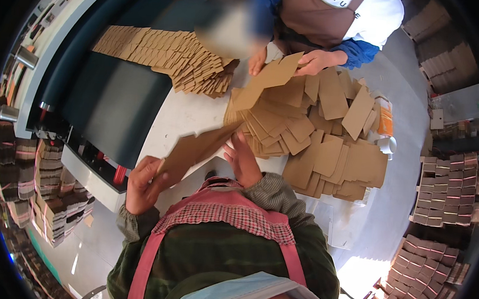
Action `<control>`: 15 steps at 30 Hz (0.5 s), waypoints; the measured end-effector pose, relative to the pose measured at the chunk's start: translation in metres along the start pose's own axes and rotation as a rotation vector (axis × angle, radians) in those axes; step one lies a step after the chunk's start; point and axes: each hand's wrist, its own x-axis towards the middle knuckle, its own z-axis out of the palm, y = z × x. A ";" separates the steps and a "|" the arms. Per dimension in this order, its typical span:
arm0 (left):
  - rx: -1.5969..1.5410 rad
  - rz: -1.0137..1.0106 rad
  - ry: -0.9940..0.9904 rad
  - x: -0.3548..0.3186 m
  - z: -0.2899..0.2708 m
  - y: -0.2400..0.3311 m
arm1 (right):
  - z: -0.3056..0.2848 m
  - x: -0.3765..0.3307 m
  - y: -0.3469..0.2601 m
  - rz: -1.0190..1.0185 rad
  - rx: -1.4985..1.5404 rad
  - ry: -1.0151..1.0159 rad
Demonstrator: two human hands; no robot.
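Between my hands, tilted above the table's near edge, is a brown cardboard blank (187,153) with a notched outline; whether it is one piece or a few together I cannot tell. My left hand (145,183) grips its lower left end, thumb on the near face. At the opposite end, my right hand (243,159) is closed about the edge, its fingertips partly hidden. Just beyond my right hand lies a loose pile of similar cardboard blanks (330,103). Across the table a co-worker's hands (316,62) hold another cardboard blank (271,80).
A dark conveyor belt (110,109) at the left carries overlapping rows of cardboard blanks (141,45) onto the white table (181,113). An orange-and-white package (385,117) and a white roll (387,145) sit at the pile's right. Banded cardboard stacks (445,189) stand at both sides.
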 end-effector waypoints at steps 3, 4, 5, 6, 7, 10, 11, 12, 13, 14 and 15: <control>-0.128 -0.020 -0.185 0.002 0.003 -0.003 | -0.004 -0.010 0.002 -0.283 -0.042 -0.109; -0.161 -0.004 -0.202 0.004 0.008 -0.006 | 0.012 -0.021 -0.013 -0.324 0.096 -0.062; -0.195 0.012 -0.219 0.006 0.013 -0.010 | 0.012 -0.018 -0.019 -0.360 0.030 -0.031; -0.174 0.026 -0.214 0.011 0.018 -0.013 | 0.012 -0.013 -0.026 -0.395 -0.036 0.001; -0.194 0.023 -0.181 0.010 0.027 -0.029 | 0.014 -0.010 -0.030 -0.422 -0.103 0.025; -0.391 -0.067 -0.003 0.029 0.067 -0.056 | 0.012 -0.011 -0.049 -0.287 -0.004 -0.024; -0.459 -0.091 0.006 0.041 0.074 -0.061 | 0.007 -0.010 -0.049 -0.211 0.056 -0.071; -0.544 -0.178 -0.031 0.051 0.082 -0.075 | 0.012 -0.013 -0.053 -0.156 0.111 -0.121; -0.639 -0.258 -0.065 0.058 0.091 -0.089 | 0.015 -0.014 -0.060 -0.109 0.159 -0.166; -0.626 -0.324 -0.087 0.065 0.098 -0.093 | -0.003 0.000 -0.060 -0.058 0.134 -0.241; -0.611 -0.382 -0.107 0.073 0.104 -0.095 | 0.002 0.001 -0.064 -0.058 0.153 -0.203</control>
